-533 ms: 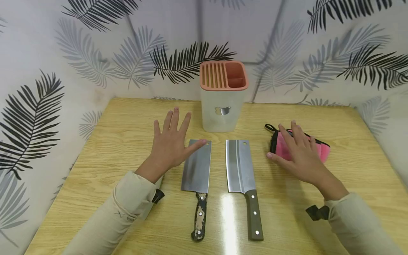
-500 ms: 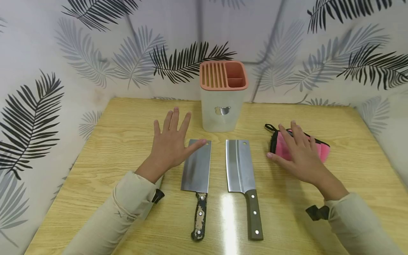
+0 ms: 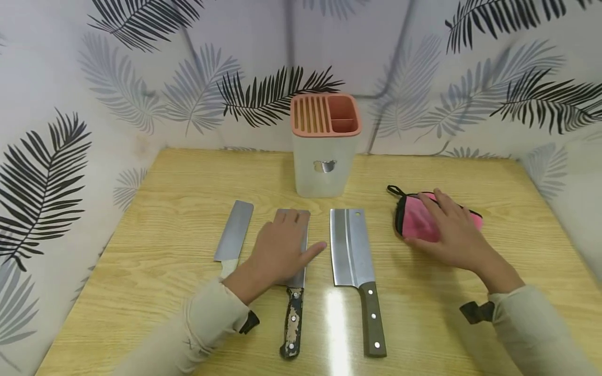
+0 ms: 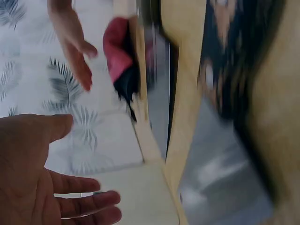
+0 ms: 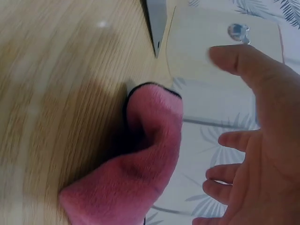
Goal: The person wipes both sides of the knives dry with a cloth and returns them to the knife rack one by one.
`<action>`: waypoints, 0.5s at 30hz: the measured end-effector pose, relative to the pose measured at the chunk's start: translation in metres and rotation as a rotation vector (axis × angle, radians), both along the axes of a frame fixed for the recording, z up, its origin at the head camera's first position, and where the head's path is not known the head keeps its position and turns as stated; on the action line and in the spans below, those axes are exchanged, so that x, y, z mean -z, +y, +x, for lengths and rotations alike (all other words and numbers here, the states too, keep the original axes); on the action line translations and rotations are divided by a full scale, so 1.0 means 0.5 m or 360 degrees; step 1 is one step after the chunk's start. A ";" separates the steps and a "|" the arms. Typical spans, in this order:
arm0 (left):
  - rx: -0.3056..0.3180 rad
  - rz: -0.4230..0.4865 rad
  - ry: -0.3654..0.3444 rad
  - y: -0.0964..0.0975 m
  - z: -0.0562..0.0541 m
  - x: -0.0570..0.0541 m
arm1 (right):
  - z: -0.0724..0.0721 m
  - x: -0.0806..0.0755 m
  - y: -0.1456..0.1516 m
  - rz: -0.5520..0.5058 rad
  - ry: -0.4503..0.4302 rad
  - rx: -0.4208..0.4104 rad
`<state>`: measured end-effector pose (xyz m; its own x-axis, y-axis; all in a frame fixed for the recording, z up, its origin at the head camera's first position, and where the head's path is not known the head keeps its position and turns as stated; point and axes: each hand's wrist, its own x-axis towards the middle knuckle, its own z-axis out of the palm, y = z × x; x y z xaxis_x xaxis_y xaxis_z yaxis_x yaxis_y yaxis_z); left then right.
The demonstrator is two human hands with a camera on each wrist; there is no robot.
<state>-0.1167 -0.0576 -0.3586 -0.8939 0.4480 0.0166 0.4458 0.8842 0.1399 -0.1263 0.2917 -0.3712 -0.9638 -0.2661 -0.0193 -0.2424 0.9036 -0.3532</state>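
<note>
1. Centrally, seen from the person's head, the left hand (image 3: 280, 249) hovers over the blade of a worn-handled cleaver (image 3: 292, 321). Its fingers are extended, thumb held out to the side; the left wrist view shows it apart from the blade.
2. That cleaver lies flat, its blade pointing away from the person, its black handle chipped to a pale layer and set with rivets. The left hand hides much of the blade.
3. The right hand (image 3: 455, 234) is above a pink cloth pouch (image 3: 416, 219), with fingers loosely spread. The right wrist view shows a gap between hand and cloth.
4. The pouch, edged in black with a small black loop, lies on the right half of the table, well apart from the left hand.
5. Just right of the worn-handled cleaver lies a brown-handled cleaver (image 3: 355, 248), with a small hole at the far end of its blade.
6. To the left lies a pale-handled knife (image 3: 235, 232), its handle partly covered by the left arm.
7. Beyond the blades, a whitish knife holder (image 3: 324, 177) stands upright near the back edge of the wood-grain table (image 3: 155, 209). Its coral top has slots on the left and two compartments on the right.
8. Leaf-patterned fabric (image 3: 249, 31) hangs behind.
</note>
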 end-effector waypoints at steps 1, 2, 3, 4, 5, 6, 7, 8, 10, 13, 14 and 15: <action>0.0050 -0.0013 -0.0014 0.012 0.013 0.004 | -0.001 0.001 0.006 0.0029 -0.0011 -0.0014; 0.0096 -0.0023 -0.0023 0.024 0.025 0.011 | -0.003 0.002 0.011 0.0059 -0.0023 -0.0027; 0.0134 -0.0036 -0.0039 0.036 0.037 0.017 | -0.005 0.004 0.015 0.0090 -0.0036 -0.0040; 0.0159 -0.0037 -0.0062 0.048 0.048 0.024 | -0.007 0.006 0.020 0.0118 -0.0045 -0.0053; 0.0166 -0.0033 -0.0104 0.060 0.058 0.029 | -0.009 0.009 0.023 0.0143 -0.0053 -0.0061; 0.0164 -0.0012 -0.0149 0.071 0.067 0.036 | -0.011 0.012 0.027 0.0163 -0.0063 -0.0065; 0.0155 0.0015 -0.0196 0.082 0.075 0.042 | -0.013 0.015 0.029 0.0186 -0.0069 -0.0069; 0.0138 0.0053 -0.0242 0.093 0.082 0.049 | -0.016 0.018 0.032 0.0205 -0.0071 -0.0072; 0.0109 0.0122 -0.0339 0.112 0.092 0.062 | -0.021 0.027 0.038 0.0237 -0.0069 -0.0073; 0.0104 0.0121 -0.0417 0.137 0.102 0.081 | -0.028 0.041 0.047 0.0291 -0.0080 -0.0055; 0.0114 0.0104 -0.0433 0.144 0.104 0.087 | -0.031 0.046 0.049 0.0309 -0.0082 -0.0048; 0.0124 0.0073 -0.0441 0.151 0.107 0.092 | -0.032 0.051 0.051 0.0323 -0.0084 -0.0040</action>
<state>-0.0634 0.0178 -0.4045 -0.8302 0.5198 -0.2015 0.4512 0.8387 0.3048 -0.1425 0.3171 -0.3965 -0.9532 -0.2753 -0.1250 -0.2515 0.9514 -0.1776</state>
